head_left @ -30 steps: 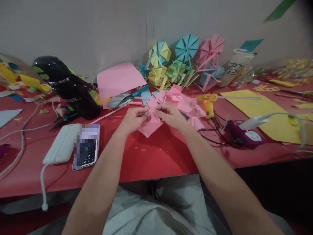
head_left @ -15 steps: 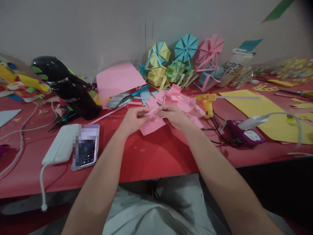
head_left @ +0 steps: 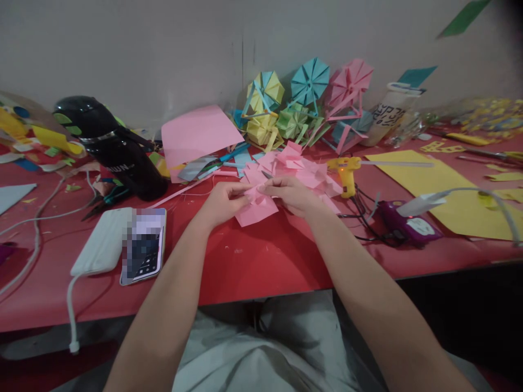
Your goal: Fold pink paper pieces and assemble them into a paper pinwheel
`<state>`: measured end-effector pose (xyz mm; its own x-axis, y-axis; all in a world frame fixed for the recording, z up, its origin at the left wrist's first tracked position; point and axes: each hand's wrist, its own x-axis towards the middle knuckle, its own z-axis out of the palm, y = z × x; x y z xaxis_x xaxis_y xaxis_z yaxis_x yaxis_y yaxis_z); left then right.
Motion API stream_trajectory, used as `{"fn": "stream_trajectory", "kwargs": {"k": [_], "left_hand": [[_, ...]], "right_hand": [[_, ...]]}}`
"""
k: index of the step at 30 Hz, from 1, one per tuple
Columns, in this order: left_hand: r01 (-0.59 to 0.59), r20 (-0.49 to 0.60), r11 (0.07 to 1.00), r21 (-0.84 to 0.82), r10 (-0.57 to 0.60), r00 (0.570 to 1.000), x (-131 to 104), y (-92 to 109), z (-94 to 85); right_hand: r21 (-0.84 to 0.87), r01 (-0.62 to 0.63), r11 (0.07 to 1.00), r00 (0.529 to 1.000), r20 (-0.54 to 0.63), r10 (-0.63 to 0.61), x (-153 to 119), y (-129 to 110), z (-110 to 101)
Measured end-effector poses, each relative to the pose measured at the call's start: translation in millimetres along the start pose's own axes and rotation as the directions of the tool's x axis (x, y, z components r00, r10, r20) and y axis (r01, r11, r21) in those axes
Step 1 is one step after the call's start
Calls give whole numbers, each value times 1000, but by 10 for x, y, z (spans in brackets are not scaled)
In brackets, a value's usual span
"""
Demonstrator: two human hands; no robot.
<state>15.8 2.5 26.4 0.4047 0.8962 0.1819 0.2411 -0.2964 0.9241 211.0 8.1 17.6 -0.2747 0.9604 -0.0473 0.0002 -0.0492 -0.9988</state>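
Observation:
Both hands pinch one piece of pink paper (head_left: 257, 211) just above the red table. My left hand (head_left: 226, 202) is closed on its left side, thumb and fingers together. My right hand (head_left: 291, 195) grips its upper right side, and a thin dark tip shows by those fingers; what it belongs to I cannot tell. Right behind the hands lies a heap of pink paper pieces (head_left: 304, 169), many of them creased. A yellow glue gun (head_left: 347, 177) with a clear glue stick stands to the right of the heap, its small light orange.
Folded paper wheels (head_left: 310, 80) lean on the wall at the back. On the left are a black bottle (head_left: 118, 158), a white power bank (head_left: 102, 242) and a phone (head_left: 145, 247). Yellow paper (head_left: 433, 185) and a purple power socket (head_left: 411, 223) with cables lie right.
The pink paper between my hands has shifted very slightly right, and my left fingers have eased a little in place. The view has moved a touch; the rest is unchanged.

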Motion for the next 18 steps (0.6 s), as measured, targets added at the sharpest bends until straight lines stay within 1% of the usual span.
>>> {"fn": "stream_trajectory", "kwargs": {"k": [3, 8, 13, 18], "left_hand": [[15, -12, 1000, 2, -15, 1000, -2, 27, 5], [54, -27, 998, -6, -55, 998, 0, 73, 13], [71, -5, 997, -39, -71, 997, 1, 52, 17], [74, 7, 995, -63, -74, 997, -10, 51, 22]], "right_hand": [[-20, 22, 1000, 999, -28, -23, 12, 21, 5], [-9, 30, 1000, 998, -52, -30, 33, 62, 14], [-47, 47, 998, 993, -109, -52, 39, 89, 32], [-76, 67, 995, 993, -88, -73, 43, 87, 27]]}}
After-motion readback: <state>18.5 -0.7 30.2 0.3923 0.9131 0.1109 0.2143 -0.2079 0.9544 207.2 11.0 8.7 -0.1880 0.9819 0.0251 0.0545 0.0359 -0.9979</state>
